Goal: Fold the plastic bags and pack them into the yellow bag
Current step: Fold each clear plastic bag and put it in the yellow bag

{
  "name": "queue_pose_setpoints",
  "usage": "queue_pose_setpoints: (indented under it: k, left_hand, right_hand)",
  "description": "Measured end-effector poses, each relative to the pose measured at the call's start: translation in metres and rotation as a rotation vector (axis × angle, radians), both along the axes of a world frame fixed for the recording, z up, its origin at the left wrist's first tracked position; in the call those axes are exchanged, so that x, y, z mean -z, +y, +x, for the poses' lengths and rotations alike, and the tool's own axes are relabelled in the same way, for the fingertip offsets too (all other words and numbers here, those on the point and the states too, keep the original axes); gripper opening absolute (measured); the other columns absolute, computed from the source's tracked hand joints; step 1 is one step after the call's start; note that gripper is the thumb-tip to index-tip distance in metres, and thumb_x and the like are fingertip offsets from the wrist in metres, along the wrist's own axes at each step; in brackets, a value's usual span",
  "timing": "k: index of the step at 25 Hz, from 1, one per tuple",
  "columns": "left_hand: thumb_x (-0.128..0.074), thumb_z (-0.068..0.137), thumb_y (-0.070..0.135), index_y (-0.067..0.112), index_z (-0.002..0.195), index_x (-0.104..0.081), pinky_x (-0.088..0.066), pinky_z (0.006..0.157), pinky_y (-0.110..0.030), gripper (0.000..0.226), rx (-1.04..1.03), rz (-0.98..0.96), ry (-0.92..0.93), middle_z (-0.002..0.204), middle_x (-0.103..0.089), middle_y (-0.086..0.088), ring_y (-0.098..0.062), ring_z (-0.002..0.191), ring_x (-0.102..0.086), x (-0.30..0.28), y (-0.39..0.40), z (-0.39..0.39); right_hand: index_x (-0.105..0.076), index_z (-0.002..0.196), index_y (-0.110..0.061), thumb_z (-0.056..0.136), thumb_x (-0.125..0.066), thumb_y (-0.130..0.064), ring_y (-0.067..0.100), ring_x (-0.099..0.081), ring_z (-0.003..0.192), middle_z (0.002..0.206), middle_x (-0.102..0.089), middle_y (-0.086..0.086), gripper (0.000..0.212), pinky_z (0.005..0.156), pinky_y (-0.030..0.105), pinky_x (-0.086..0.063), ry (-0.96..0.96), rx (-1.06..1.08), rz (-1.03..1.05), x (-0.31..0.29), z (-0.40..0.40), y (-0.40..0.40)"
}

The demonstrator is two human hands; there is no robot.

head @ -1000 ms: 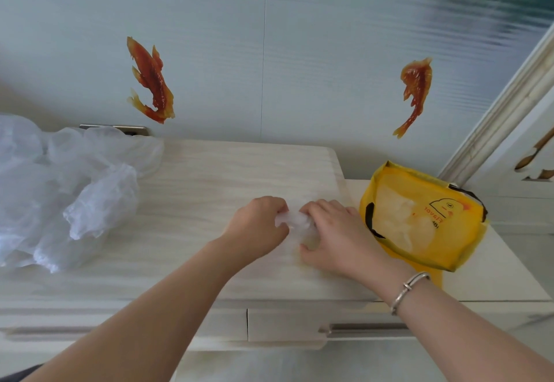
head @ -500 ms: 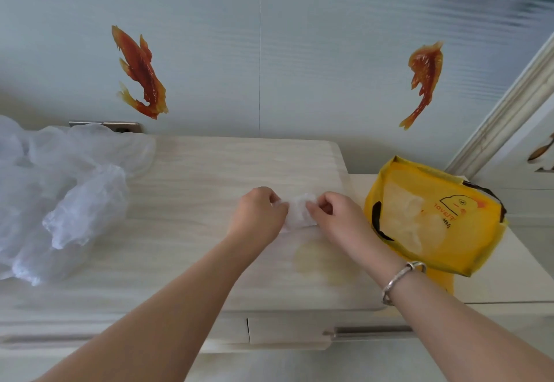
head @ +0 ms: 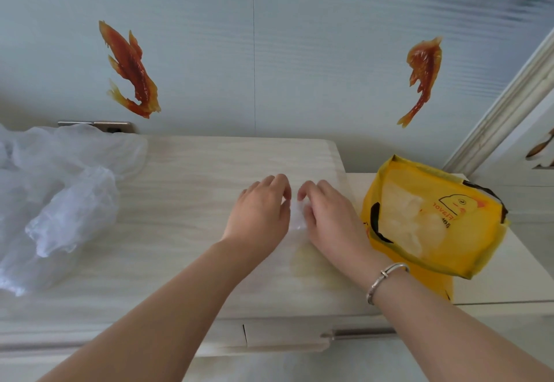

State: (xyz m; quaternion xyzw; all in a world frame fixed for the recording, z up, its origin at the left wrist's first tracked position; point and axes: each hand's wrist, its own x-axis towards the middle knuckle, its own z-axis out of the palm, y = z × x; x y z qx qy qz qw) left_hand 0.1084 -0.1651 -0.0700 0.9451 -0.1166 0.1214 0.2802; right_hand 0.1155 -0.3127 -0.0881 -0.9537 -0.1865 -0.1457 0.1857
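Forearms are reaching in from six o'clock, and the two hands are meeting over the middle of the pale tabletop. The left hand and the right hand are crowding a small folded plastic bag, of which only a thin white sliver is showing between them. Both sets of fingers are curling down onto it, and each grip seems to be pinching or pressing an edge, though the contact itself is hiding behind the knuckles. A silver bangle is sitting on the right wrist.

At three o'clock from the hands, just beside the right one, the yellow bag is lying with its mouth tipped towards the person; pale folded plastic is already showing inside it. At nine o'clock, well apart, a loose heap of plastic bags is waiting, crumpled and translucent. Beyond, at twelve o'clock, two orange fish stickers are decorating the wall.

This film is looking very light, limp and slippery, and I judge it will be springing open the moment pressure lifts. Taking the packet across its folded edges, thumb under and fingers over, should be keeping the layers together on the way to the bag.
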Motion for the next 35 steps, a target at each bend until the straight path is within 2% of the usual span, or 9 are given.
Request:
queue_pose_setpoints:
  k: [9, 15, 20, 23, 26, 28, 30, 32, 35]
  left_hand:
    - [-0.045, 0.096, 0.031, 0.02, 0.112, -0.045, -0.037, 0.09, -0.033, 0.02, 0.07, 0.159, 0.182, 0.107, -0.052, 0.004, -0.021, 0.1, -0.047, 0.008, 0.004, -0.005]
    - [-0.048, 0.094, 0.03, 0.019, 0.114, -0.041, -0.035, 0.092, -0.036, 0.024, 0.051, 0.117, 0.337, 0.11, -0.05, 0.001, -0.025, 0.104, -0.045, 0.006, 0.0, 0.0]
    - [-0.055, 0.086, 0.017, 0.023, 0.108, -0.048, -0.046, 0.087, -0.038, 0.025, -0.087, -0.227, 0.473, 0.094, -0.056, 0.003, -0.028, 0.105, -0.053, -0.004, 0.007, 0.009]
    - [-0.064, 0.087, 0.034, 0.017, 0.114, -0.051, -0.046, 0.08, -0.031, 0.034, -0.289, -0.472, 0.496, 0.111, -0.056, -0.002, -0.025, 0.103, -0.056, -0.024, 0.008, 0.004]
    - [-0.062, 0.085, 0.053, 0.014, 0.103, -0.056, -0.05, 0.087, -0.033, 0.044, -0.283, -0.752, 0.763, 0.107, -0.064, -0.004, -0.02, 0.094, -0.065, -0.043, 0.004, -0.007]
    - [-0.065, 0.086, 0.045, 0.011, 0.104, -0.06, -0.052, 0.084, -0.03, 0.039, -0.198, -0.998, 0.855, 0.101, -0.068, -0.007, -0.019, 0.085, -0.068, -0.047, -0.006, -0.015]
    - [-0.067, 0.089, 0.025, 0.007, 0.109, -0.061, -0.052, 0.077, -0.028, 0.028, -0.172, -1.175, 0.754, 0.101, -0.067, -0.01, -0.02, 0.081, -0.065, -0.048, -0.018, -0.02]
    - [-0.066, 0.087, 0.01, 0.006, 0.112, -0.06, -0.051, 0.072, -0.023, 0.026, -0.186, -1.194, 0.648, 0.102, -0.065, -0.012, -0.019, 0.08, -0.061, -0.048, -0.03, -0.021]
    - [-0.066, 0.084, 0.002, 0.007, 0.113, -0.06, -0.05, 0.068, -0.021, 0.03, -0.138, -1.12, 0.65, 0.1, -0.065, -0.012, -0.017, 0.079, -0.059, -0.05, -0.05, -0.024]
  right_hand:
    - [-0.05, 0.114, -0.015, 0.098, -0.043, -0.023, 0.024, -0.055, 0.092, 0.105, -0.057, 0.003, 0.019, 0.078, 0.039, -0.043, 0.074, 0.027, -0.083, 0.001, 0.0, -0.004]
    - [-0.048, 0.114, -0.015, 0.095, -0.049, -0.026, 0.025, -0.055, 0.093, 0.098, -0.058, 0.002, 0.022, 0.077, 0.039, -0.043, 0.193, 0.072, -0.035, -0.004, 0.005, -0.002]
    - [-0.054, 0.098, -0.018, 0.081, -0.064, -0.029, 0.025, -0.048, 0.101, 0.106, -0.049, 0.005, 0.022, 0.08, 0.034, -0.045, 0.402, 0.288, 0.114, -0.014, 0.013, -0.006]
    - [-0.051, 0.081, -0.022, 0.08, -0.067, -0.023, 0.018, -0.054, 0.085, 0.096, -0.056, 0.001, 0.016, 0.062, 0.025, -0.04, 0.517, 0.322, 0.399, -0.032, 0.012, -0.009]
    - [-0.054, 0.084, -0.018, 0.085, -0.069, -0.021, 0.012, -0.057, 0.071, 0.084, -0.06, 0.0, 0.015, 0.063, 0.024, -0.046, 0.575, 0.273, 0.774, -0.055, -0.005, -0.014]
    - [-0.055, 0.088, -0.015, 0.086, -0.069, -0.021, 0.009, -0.059, 0.068, 0.082, -0.061, 0.001, 0.015, 0.065, 0.024, -0.049, 0.571, 0.237, 0.879, -0.068, -0.023, -0.02]
    - [-0.056, 0.093, -0.013, 0.086, -0.07, -0.024, 0.007, -0.062, 0.068, 0.084, -0.065, 0.002, 0.019, 0.068, 0.025, -0.049, 0.59, 0.218, 0.886, -0.076, -0.037, -0.03]
    - [-0.056, 0.097, -0.013, 0.085, -0.07, -0.03, 0.008, -0.066, 0.072, 0.09, -0.071, 0.003, 0.025, 0.072, 0.028, -0.05, 0.625, 0.232, 0.889, -0.079, -0.044, -0.044]
    - [-0.051, 0.1, -0.02, 0.087, -0.067, -0.029, 0.015, -0.065, 0.08, 0.094, -0.071, 0.001, 0.023, 0.079, 0.034, -0.053, 0.633, 0.223, 0.849, -0.08, -0.05, -0.066]
